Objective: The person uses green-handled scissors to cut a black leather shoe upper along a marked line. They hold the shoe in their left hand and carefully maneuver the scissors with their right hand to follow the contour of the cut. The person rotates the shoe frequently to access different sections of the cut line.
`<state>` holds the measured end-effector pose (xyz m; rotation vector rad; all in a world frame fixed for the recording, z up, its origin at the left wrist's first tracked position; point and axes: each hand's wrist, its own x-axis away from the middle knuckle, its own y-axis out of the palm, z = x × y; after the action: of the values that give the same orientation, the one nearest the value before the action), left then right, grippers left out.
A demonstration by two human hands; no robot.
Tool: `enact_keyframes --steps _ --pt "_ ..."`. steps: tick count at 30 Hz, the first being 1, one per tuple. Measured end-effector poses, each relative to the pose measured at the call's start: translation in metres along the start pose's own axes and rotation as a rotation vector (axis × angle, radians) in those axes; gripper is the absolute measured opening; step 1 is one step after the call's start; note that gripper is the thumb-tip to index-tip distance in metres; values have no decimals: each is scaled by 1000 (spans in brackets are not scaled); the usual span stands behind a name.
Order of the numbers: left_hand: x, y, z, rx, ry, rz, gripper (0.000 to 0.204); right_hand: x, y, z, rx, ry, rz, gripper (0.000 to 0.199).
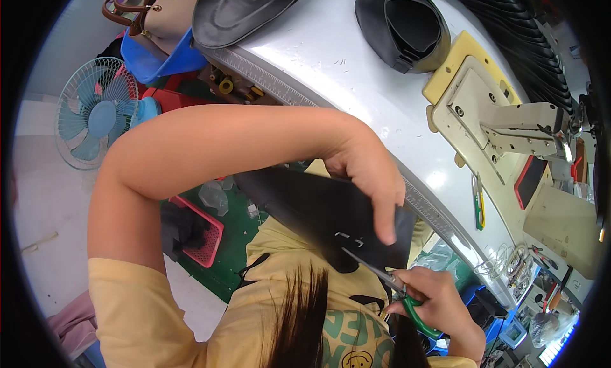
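Note:
My left hand point(372, 177) bends over a black leather-like piece point(305, 206) and grips it near its right end, the thumb lying on top. The piece hangs in front of my body, close to the table edge, and part of it is blurred. Small white bits of thread or marks show on its surface. In my right hand point(439, 298), lower right, is a pair of scissors with green handles point(417, 317). Their blades point up and left and meet the lower edge of the black piece. How far apart the blades are, I cannot tell.
On the white table point(299, 59), with a ruler strip along its edge, are two black shaped pieces point(404, 31) and thread scraps. A sewing machine point(509, 129) and green-yellow snips point(478, 202) are at right. A fan point(102, 117) and pink basket point(202, 231) stand left.

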<state>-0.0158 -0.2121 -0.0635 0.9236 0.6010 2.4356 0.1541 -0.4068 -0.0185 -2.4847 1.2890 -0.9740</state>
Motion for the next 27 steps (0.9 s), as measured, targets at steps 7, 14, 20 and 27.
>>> enact_keyframes --steps 7,14,20,27 --pt "9 10 -8 -233 234 70 26 8 -4 2 122 -97 4 44" --pt "41 38 6 -497 327 234 39 21 -17 1 373 -213 86 49" --pt "83 44 -20 -403 467 522 19 44 -34 17 412 -148 371 53" --pt "33 60 -38 390 1174 808 45 -3 -18 12 106 -271 632 66"
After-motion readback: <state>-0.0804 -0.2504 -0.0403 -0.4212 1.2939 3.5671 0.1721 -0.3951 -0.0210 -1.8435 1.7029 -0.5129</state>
